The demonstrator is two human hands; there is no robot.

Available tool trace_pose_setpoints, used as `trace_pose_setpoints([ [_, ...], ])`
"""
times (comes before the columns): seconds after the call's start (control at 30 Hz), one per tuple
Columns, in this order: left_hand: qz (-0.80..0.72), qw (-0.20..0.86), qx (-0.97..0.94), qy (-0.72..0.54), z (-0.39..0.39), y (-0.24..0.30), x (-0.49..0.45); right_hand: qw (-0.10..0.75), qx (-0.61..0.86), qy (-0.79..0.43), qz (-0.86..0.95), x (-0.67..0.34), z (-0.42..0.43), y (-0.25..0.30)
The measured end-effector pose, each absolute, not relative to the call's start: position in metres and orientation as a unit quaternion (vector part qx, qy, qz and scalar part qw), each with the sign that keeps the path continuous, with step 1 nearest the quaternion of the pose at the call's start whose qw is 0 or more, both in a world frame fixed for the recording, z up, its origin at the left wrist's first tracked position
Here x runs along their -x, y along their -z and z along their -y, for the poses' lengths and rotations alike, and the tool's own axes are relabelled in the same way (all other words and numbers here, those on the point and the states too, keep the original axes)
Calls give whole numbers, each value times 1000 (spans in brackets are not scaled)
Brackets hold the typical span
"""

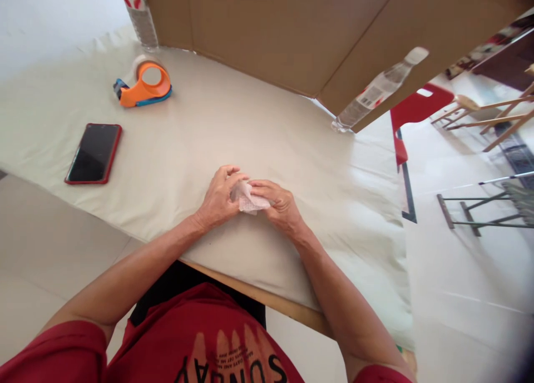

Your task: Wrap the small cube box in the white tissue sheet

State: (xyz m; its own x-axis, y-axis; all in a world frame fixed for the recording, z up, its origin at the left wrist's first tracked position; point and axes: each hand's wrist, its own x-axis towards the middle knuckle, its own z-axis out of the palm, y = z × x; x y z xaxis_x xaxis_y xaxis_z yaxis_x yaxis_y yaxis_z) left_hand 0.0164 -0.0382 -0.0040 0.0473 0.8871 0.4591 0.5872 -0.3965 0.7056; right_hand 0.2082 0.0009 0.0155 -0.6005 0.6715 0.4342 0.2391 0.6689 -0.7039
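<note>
Between my two hands, over the front part of the cloth-covered table (258,138), is a small piece of bubble wrap (249,199), whitish, see-through and folded. My left hand (223,196) grips its left side with curled fingers and thumb. On the other side, my right hand (277,205) pinches it, fingers laid over the top. Something greyish shows at the left end of the wrap, but I cannot make out what it is.
An orange tape dispenser (146,85) and a red-cased phone (94,153) lie on the left. A cardboard panel (267,32) stands at the back, with a plastic bottle (379,91) at its right and another bottle (142,15) at its left. A red chair (421,107) stands beyond.
</note>
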Motion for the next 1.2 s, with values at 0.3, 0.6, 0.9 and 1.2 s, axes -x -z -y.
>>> trace_pose_setpoints([
  [0.3, -468, 267, -727, -425, 38, -11, -2, 312, 280, -215, 882, -216, 20, -2],
  [0.6, -458, 496, -635, -375, 31, -22, 8, 323, 431, -485, 689, -202, 1, -14],
  [0.9, -457, 557, -545, -428, 28, -15, 1, 326, 428, -494, 682, -204, 1, -14],
  [1.2, -515, 492, -509, -484, 28, -10, -4, 397, 428, -543, 603, -198, 4, 0],
])
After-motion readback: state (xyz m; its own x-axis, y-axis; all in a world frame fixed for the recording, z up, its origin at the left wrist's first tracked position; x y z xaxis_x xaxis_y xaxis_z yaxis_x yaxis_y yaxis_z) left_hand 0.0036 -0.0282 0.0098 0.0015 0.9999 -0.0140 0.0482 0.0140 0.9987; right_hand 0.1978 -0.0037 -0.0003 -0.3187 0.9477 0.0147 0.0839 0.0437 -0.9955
